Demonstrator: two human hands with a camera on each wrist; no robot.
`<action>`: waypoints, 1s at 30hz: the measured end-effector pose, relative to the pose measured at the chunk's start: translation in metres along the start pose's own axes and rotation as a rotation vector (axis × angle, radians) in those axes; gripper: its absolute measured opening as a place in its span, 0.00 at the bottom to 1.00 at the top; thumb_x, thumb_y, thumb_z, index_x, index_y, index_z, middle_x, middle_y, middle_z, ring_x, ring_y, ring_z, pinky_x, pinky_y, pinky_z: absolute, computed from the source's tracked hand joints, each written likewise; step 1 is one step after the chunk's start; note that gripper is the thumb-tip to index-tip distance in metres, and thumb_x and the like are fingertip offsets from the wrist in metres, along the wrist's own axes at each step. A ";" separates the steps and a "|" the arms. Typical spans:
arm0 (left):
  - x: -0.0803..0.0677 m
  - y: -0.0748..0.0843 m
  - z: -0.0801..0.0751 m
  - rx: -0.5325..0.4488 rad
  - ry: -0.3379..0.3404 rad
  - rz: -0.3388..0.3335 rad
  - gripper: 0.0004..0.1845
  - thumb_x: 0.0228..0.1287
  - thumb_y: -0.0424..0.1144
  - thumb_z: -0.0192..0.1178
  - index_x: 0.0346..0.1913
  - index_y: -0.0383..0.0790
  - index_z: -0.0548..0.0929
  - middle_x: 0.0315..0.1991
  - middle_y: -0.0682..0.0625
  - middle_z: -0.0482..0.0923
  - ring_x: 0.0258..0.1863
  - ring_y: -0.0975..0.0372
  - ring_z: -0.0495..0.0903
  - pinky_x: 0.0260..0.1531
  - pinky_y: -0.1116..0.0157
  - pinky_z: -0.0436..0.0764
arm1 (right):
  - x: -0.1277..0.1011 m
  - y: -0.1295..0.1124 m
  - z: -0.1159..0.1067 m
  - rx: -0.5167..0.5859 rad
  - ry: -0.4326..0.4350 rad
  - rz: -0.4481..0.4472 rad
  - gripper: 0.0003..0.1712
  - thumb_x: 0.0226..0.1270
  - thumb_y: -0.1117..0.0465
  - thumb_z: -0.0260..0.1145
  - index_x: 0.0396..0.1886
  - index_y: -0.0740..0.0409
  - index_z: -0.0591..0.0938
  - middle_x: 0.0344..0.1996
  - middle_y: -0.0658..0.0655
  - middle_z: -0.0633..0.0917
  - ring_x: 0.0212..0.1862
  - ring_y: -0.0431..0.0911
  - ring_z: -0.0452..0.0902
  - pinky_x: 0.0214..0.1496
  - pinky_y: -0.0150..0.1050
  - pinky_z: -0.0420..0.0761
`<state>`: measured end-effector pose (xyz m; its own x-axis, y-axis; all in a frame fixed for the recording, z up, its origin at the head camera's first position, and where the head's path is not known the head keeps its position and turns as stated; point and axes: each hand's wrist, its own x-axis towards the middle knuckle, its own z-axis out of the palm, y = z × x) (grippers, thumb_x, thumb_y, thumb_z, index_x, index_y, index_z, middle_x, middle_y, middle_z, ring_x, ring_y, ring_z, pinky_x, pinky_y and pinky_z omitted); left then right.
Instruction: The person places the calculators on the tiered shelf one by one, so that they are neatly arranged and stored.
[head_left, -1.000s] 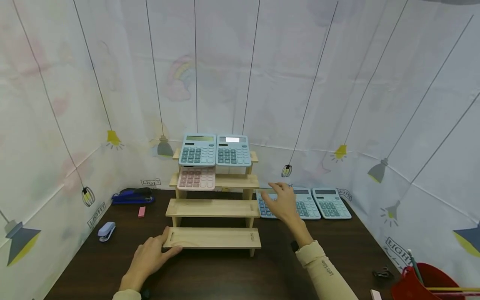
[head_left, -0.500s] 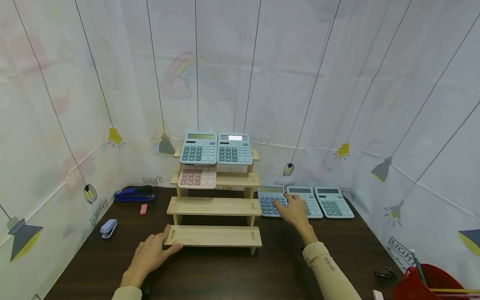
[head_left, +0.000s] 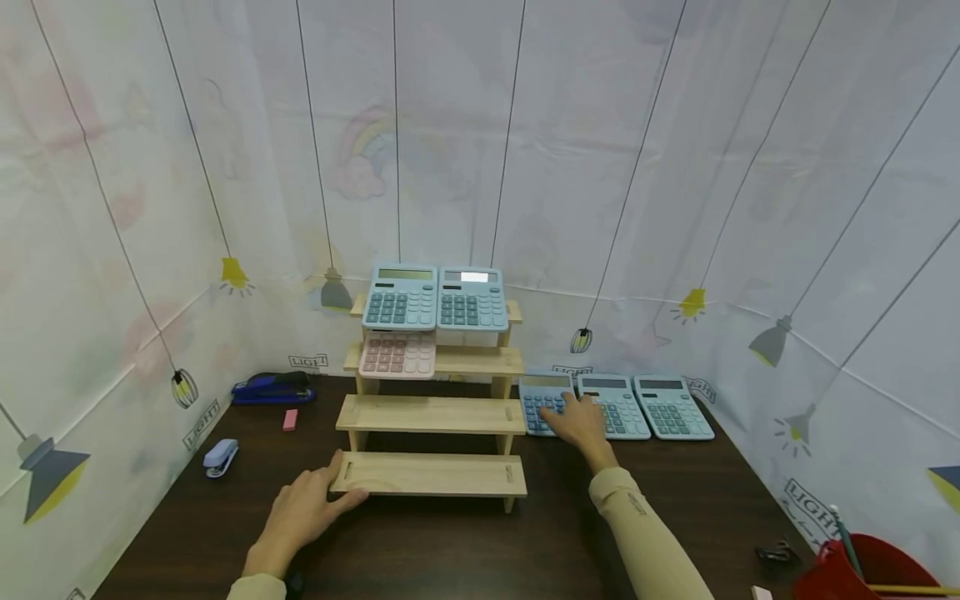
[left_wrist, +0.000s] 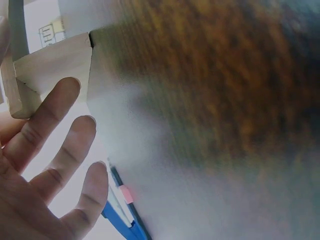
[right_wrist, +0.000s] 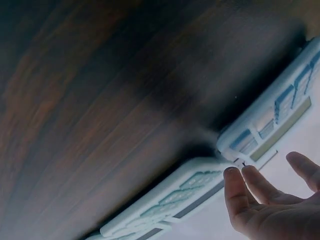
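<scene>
My left hand (head_left: pixel 303 510) holds the left end of the lowest board of a wooden stepped stand (head_left: pixel 431 473), thumb along the front edge. In the left wrist view the other fingers (left_wrist: pixel 75 140) extend beside the stand's side piece. My right hand (head_left: pixel 581 423) reaches over a blue calculator (head_left: pixel 532 408) on the table, thumb over its keys, fingertips (right_wrist: pixel 231 175) near the gap beside a second light-blue calculator (head_left: pixel 624 410). A third light-blue calculator (head_left: pixel 673 408) lies to its right. Two light-blue calculators (head_left: pixel 400 297) occupy the top step; a pink calculator (head_left: pixel 397 356) sits below at left.
Left of the stand are a blue stapler (head_left: pixel 273 389), a pink eraser (head_left: pixel 290 420) and a small pale stapler (head_left: pixel 221 457). At the front right stands a red container (head_left: pixel 832 575) with pencils, near a small black item (head_left: pixel 777 553). A patterned cloth (head_left: pixel 465 167) surrounds the table.
My right hand has come down from above the calculators, and its fingers have drawn nearer the leftmost one. The left hand stays at the stand's lowest board.
</scene>
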<state>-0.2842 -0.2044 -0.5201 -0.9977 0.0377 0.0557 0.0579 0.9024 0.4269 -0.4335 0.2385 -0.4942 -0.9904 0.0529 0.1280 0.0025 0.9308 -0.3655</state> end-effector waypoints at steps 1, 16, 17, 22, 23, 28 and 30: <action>0.000 0.000 0.000 -0.002 -0.001 0.000 0.54 0.59 0.75 0.56 0.76 0.37 0.64 0.60 0.34 0.81 0.46 0.48 0.83 0.45 0.44 0.79 | 0.002 -0.001 0.001 -0.003 -0.006 0.001 0.44 0.69 0.38 0.61 0.71 0.66 0.70 0.65 0.82 0.68 0.64 0.78 0.66 0.62 0.71 0.69; 0.002 -0.003 0.003 -0.006 0.022 0.013 0.55 0.57 0.76 0.56 0.75 0.37 0.65 0.58 0.35 0.82 0.44 0.50 0.83 0.40 0.47 0.81 | 0.017 -0.002 0.014 -0.014 -0.069 0.044 0.46 0.68 0.37 0.62 0.73 0.66 0.68 0.67 0.84 0.63 0.67 0.83 0.55 0.66 0.74 0.63; 0.002 -0.004 0.003 -0.006 0.025 0.013 0.55 0.57 0.76 0.56 0.75 0.37 0.65 0.58 0.35 0.82 0.45 0.49 0.84 0.41 0.47 0.81 | 0.018 -0.003 0.014 -0.018 -0.080 0.048 0.46 0.68 0.37 0.62 0.73 0.66 0.67 0.67 0.84 0.62 0.68 0.83 0.55 0.67 0.74 0.62; 0.003 -0.005 0.006 -0.009 0.035 0.019 0.54 0.58 0.75 0.56 0.75 0.37 0.65 0.58 0.36 0.82 0.47 0.47 0.84 0.42 0.46 0.81 | 0.023 -0.003 0.017 -0.032 -0.114 0.064 0.49 0.67 0.35 0.62 0.76 0.61 0.64 0.69 0.85 0.60 0.68 0.84 0.53 0.67 0.75 0.61; 0.003 -0.005 0.006 -0.009 0.038 0.017 0.54 0.58 0.75 0.57 0.76 0.38 0.65 0.58 0.36 0.82 0.47 0.48 0.84 0.42 0.47 0.81 | 0.023 -0.004 0.018 -0.030 -0.117 0.065 0.49 0.66 0.35 0.63 0.76 0.61 0.64 0.69 0.85 0.60 0.69 0.84 0.52 0.67 0.76 0.60; 0.002 -0.005 0.006 -0.002 0.049 0.019 0.53 0.58 0.75 0.57 0.75 0.37 0.66 0.58 0.37 0.83 0.46 0.48 0.84 0.41 0.47 0.81 | 0.025 -0.008 0.022 -0.020 -0.142 0.068 0.51 0.65 0.34 0.64 0.77 0.58 0.62 0.70 0.85 0.56 0.71 0.83 0.49 0.69 0.77 0.54; 0.002 -0.005 0.005 -0.002 0.051 0.019 0.53 0.58 0.75 0.58 0.75 0.37 0.66 0.58 0.37 0.83 0.46 0.48 0.84 0.41 0.47 0.81 | 0.026 -0.010 0.024 -0.033 -0.159 0.071 0.51 0.65 0.33 0.63 0.78 0.57 0.62 0.71 0.85 0.54 0.72 0.83 0.47 0.70 0.77 0.52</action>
<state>-0.2871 -0.2067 -0.5271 -0.9934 0.0333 0.1098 0.0774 0.9007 0.4274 -0.4621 0.2219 -0.5093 -0.9969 0.0640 -0.0453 0.0756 0.9382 -0.3376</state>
